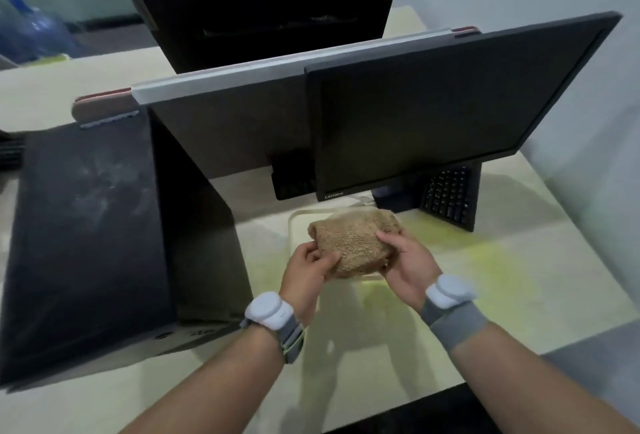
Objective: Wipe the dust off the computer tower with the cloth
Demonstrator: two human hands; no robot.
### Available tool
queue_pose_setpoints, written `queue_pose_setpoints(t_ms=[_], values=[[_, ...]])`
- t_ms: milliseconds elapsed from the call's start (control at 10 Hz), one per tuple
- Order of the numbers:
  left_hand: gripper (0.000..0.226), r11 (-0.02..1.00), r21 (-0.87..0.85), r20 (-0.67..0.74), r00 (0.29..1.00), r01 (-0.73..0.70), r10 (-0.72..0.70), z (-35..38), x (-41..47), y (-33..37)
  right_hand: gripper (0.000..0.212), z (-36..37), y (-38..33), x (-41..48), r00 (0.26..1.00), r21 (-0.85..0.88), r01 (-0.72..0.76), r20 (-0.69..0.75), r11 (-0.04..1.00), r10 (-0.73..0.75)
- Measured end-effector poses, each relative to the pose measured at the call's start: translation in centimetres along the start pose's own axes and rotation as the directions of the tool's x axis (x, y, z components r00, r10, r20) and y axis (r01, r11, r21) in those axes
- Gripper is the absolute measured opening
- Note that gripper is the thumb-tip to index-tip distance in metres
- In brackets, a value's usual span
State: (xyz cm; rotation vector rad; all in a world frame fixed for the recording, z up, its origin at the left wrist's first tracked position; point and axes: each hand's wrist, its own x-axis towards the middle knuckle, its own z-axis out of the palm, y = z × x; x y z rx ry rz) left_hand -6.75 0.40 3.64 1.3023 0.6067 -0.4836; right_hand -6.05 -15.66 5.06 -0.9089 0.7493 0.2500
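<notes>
The black computer tower (90,226) stands on the desk at the left, its top panel smeared with pale dust. A folded tan cloth (353,239) is held in front of me above a clear tray (294,222). My left hand (308,271) grips the cloth's near left edge. My right hand (405,260) grips its right side. Both hands are to the right of the tower and apart from it.
A black monitor (450,111) stands just behind the cloth, with a keyboard (450,194) propped upright behind its stand. A low divider (277,66) runs across the desk; a second monitor (263,8) faces away beyond it. A blue water jug (31,28) sits far left.
</notes>
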Motion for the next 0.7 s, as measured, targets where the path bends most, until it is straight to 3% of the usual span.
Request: queue_pose_setpoints(t_ms=[300, 400, 500, 600, 700], values=[[0.031, 0.98, 0.192, -0.26, 0.96, -0.055, 0.104, -0.3, 7.2, -3.2, 0.029, -1.5, 2.7, 7.2, 0.993, -0.262, -0.12, -0.024, 0.958, 0.118], [0.028, 0.971, 0.235, -0.254, 0.961, -0.052, 0.113, -0.7, 8.6, -3.9, 0.026, -1.8, 3.3, 8.8, 0.993, -0.341, -0.114, -0.029, 0.933, 0.111], [0.032, 0.948, 0.318, -0.187, 0.979, -0.016, 0.079, -1.2, 9.9, -4.8, 0.023, -2.4, 3.9, 10.3, 0.995, -0.543, -0.101, -0.055, 0.834, 0.085], [0.038, 0.923, 0.385, -0.164, 0.984, -0.002, 0.07, -1.8, 10.2, -5.3, 0.036, -2.7, 4.1, 10.9, 0.994, -0.702, -0.1, -0.105, 0.706, 0.036], [0.031, 0.886, 0.464, -0.173, 0.981, 0.003, 0.087, -1.9, 9.5, -4.8, 0.039, -2.9, 3.4, 10.8, 0.98, -0.716, -0.17, -0.197, 0.677, 0.037]])
